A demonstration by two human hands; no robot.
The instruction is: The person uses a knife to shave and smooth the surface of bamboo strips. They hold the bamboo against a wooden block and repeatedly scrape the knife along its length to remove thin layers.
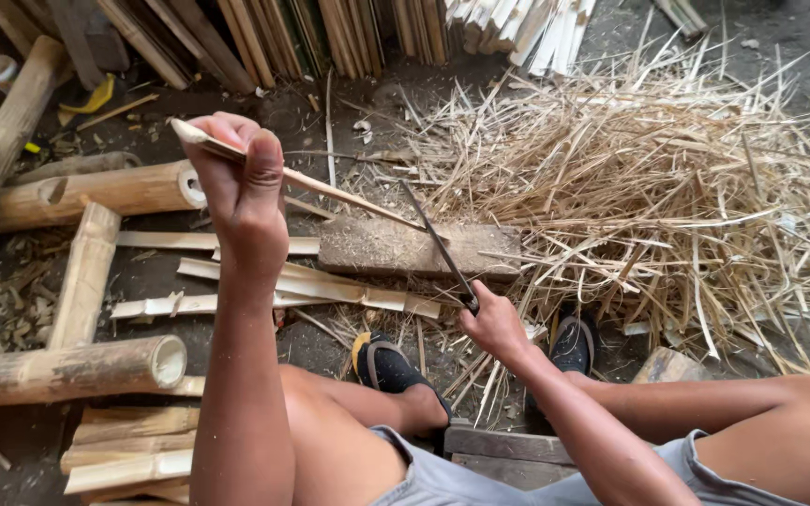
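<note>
1. The left hand (pixel 241 183) is raised at left of centre, fingers curled fully closed around the upper end of a thin bamboo strip (pixel 330 190).
2. The bamboo strip slants from that fist down and to the right, its lower end resting on a flat wooden block (pixel 382 248) that lies on the ground in the middle of the scene.
3. The right hand (pixel 494 323) is nearer and lower, wrapped tight around the handle of a dark, narrow knife (pixel 433 239).
4. The knife blade angles up and to the left, and its edge meets the strip just above the block.
5. A wide heap of pale bamboo shavings (pixel 658 178) spreads over the ground on the right.
6. Several bamboo poles (pixel 96 192) lie on the left, with split slats (pixel 274 286) between them and the block.
7. More cut slats (pixel 330 33) lean in a row along the far edge.
8. 2 feet in dark slippers (pixel 391 365) rest on the ground near the block.
</note>
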